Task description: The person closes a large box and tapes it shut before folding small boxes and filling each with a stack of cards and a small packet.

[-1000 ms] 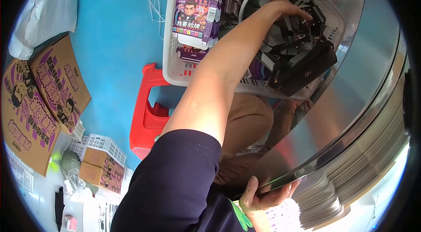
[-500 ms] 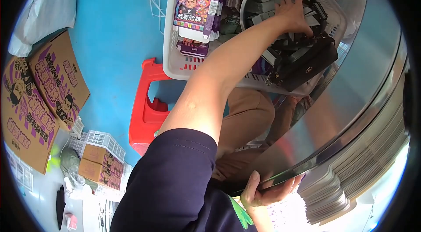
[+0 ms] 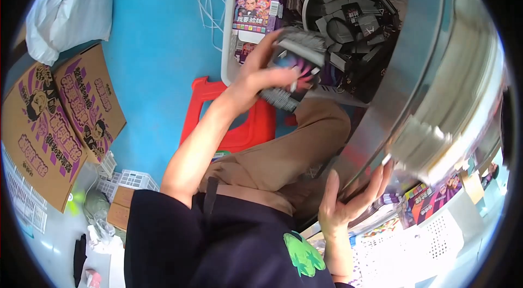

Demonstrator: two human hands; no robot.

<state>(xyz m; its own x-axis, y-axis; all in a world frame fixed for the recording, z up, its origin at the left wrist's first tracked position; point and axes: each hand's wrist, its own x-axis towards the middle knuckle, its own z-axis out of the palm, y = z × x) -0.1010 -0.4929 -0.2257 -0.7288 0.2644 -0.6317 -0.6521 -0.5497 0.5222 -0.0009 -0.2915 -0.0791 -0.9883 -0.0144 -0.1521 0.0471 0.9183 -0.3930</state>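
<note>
The dark bundle (image 3: pixel 313 53) lies within the left hand (image 3: pixel 248 85), thumb across its face, long axis slanting far-right to near-left; the basin (image 3: pixel 305 13) is beyond, far-right. The right hand (image 3: pixel 342 210), spread wide, is nearer the table (image 3: pixel 400 89). One bundle, item count blurred; one basin, one table, two hands

Black printed pack (image 3: pixel 294 73), motion-blurred, tilted, in left hand (image 3: pixel 251 80).
</note>
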